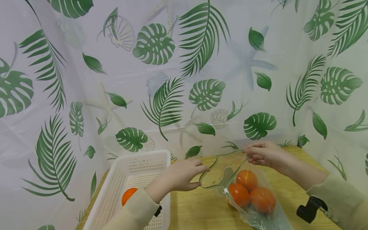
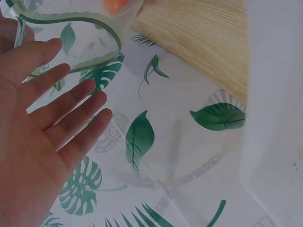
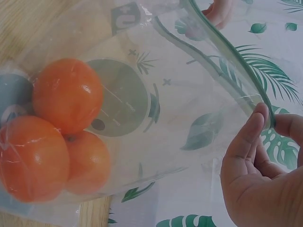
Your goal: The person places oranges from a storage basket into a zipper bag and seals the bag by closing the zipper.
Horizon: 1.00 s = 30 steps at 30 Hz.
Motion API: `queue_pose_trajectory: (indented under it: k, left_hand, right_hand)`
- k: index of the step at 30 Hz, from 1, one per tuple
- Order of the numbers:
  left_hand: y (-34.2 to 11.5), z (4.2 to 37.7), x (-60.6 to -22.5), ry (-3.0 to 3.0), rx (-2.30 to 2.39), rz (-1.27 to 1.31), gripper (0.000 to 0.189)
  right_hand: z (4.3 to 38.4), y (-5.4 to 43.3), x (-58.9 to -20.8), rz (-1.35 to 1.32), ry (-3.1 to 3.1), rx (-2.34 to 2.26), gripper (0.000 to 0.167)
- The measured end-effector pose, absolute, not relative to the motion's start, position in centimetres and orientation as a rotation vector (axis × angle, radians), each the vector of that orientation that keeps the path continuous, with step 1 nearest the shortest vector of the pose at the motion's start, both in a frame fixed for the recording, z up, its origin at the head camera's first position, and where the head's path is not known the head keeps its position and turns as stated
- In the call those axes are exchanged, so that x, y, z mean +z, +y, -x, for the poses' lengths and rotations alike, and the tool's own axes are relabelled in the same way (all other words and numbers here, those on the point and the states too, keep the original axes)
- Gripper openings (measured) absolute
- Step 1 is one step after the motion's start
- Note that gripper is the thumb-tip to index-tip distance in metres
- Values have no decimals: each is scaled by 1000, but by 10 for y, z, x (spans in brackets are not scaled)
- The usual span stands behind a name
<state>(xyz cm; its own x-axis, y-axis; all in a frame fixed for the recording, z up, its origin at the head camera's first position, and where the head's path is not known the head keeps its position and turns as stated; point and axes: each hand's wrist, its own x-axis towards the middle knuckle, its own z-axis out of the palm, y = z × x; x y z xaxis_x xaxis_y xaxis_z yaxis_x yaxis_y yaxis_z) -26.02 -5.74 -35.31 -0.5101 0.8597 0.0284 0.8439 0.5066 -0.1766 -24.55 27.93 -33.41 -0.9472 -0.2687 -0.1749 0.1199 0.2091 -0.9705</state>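
Note:
A clear zip bag (image 1: 219, 179) with a green-edged mouth lies on the table, its mouth spread wide. Inside it are three oranges (image 1: 246, 180), clustered toward the bag's bottom in the right wrist view. My right hand (image 1: 268, 156) pinches one end of the mouth between thumb and forefinger, seen closely in the right wrist view. At the mouth's left side, my left hand (image 1: 184, 174) has its fingers extended and spread, holding nothing; whether it touches the rim I cannot tell. A white zip slider (image 1: 226, 190) sits on the near rim.
A white perforated plastic basket (image 1: 168, 166) stands to the left, with an orange (image 1: 128, 195) in it, partly hidden by the left sleeve. Below is a wooden table (image 1: 195, 207). A leaf-patterned sheet (image 1: 172, 73) hangs behind and at the sides.

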Motion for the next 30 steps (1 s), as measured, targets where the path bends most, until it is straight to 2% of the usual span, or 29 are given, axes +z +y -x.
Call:
queue_pose_trajectory:
  k: [7, 17, 20, 27, 30]
  left_hand:
    - [-77, 263, -355, -2708, 122, 1439, 51]
    - [-101, 264, -352, -2762, 22, 1364, 49]
    - [-110, 265, -354, -2767, 19, 1345, 49]
    - [-127, 267, -358, -2787, -20, 1293, 48]
    - [-135, 267, -359, -2805, -25, 1265, 47]
  right_hand:
    - [246, 281, -333, 149, 2191, -1788, 18]
    - [246, 279, -329, 152, 2225, -1752, 39]
    - [247, 279, -328, 152, 2225, -1757, 38]
    - [247, 281, -324, 137, 2203, -1804, 25]
    - [248, 280, -322, 138, 2206, -1806, 28]
